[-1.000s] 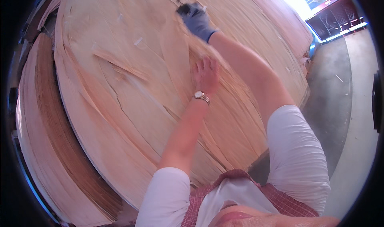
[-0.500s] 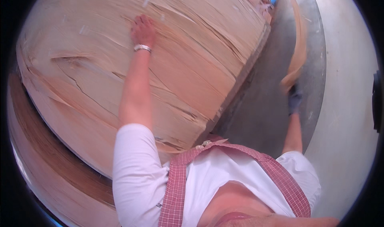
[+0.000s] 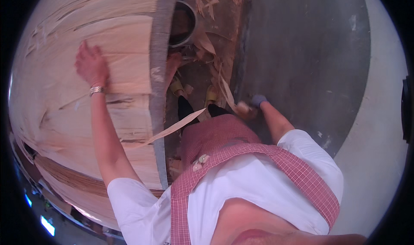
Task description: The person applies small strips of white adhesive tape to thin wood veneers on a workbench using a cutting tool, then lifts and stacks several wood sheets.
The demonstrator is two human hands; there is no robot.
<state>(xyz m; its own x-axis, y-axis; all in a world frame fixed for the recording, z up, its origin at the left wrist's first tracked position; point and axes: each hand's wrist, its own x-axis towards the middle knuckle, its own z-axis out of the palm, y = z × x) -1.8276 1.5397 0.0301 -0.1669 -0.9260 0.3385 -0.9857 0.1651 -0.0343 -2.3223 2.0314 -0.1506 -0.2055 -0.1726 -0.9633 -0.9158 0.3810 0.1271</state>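
My left hand, bare with a bracelet at the wrist, rests on a broad stack of pale wood veneer sheets. Its fingers are spread and nothing is in them. Off to the right of the apron, my right hand wears a blue-grey glove and closes on a long, thin veneer strip. Motion smears that strip's bunched end beside the glove. Another narrow veneer strip juts out over the stack's near right edge.
Beyond the stack's straight grey side stands a round metal-rimmed container. Veneer scraps litter the floor around it. My feet, in yellow shoes, stand between the stack and a dark grey surface.
The view has turned, so the stack now lies further left and the floor shows. My right hand has come nearer my body with the strip. My left hand still lies on the sheets.
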